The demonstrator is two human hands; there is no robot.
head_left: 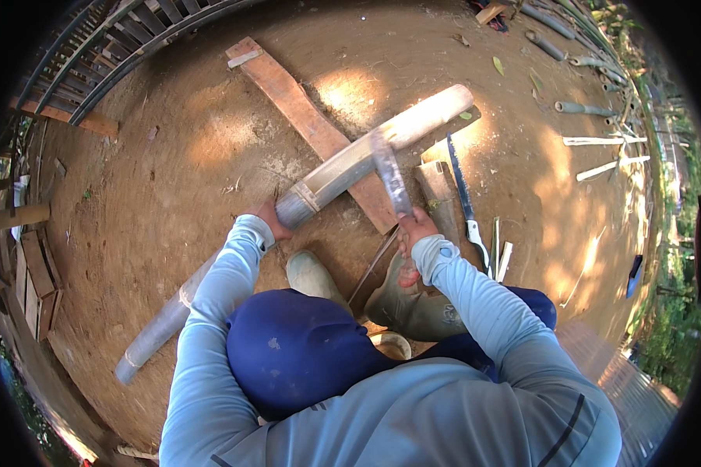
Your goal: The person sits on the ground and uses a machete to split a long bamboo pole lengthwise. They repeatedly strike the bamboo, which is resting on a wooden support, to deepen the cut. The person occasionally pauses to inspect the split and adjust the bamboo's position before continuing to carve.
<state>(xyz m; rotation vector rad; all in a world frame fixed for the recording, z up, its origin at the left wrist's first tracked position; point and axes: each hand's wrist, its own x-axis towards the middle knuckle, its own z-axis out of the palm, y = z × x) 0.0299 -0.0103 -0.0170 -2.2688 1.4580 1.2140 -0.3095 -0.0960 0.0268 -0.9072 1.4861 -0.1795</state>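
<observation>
A long, thick bamboo pole (327,183) runs diagonally from lower left to upper right, resting across a reddish wooden plank (288,97) on the ground. Its far stretch is pale, and the near part is greyish with ringed nodes. My left hand (271,220) is closed on the pole just below one node. In my right hand (417,226) is a machete (392,175), its blade slightly blurred and pointing away from me. The blade's tip end overlaps the pole's right side; whether it touches I cannot tell. Something reddish shows below the right hand, perhaps the handle end.
Right of the machete lie a wooden block (438,191), a handsaw (473,233) with a white handle, and thin bamboo strips (504,261). My boots (315,276) stand close to the pole. Cut bamboo lengths (584,109) lie at far right; a slatted wooden structure (125,47) stands upper left.
</observation>
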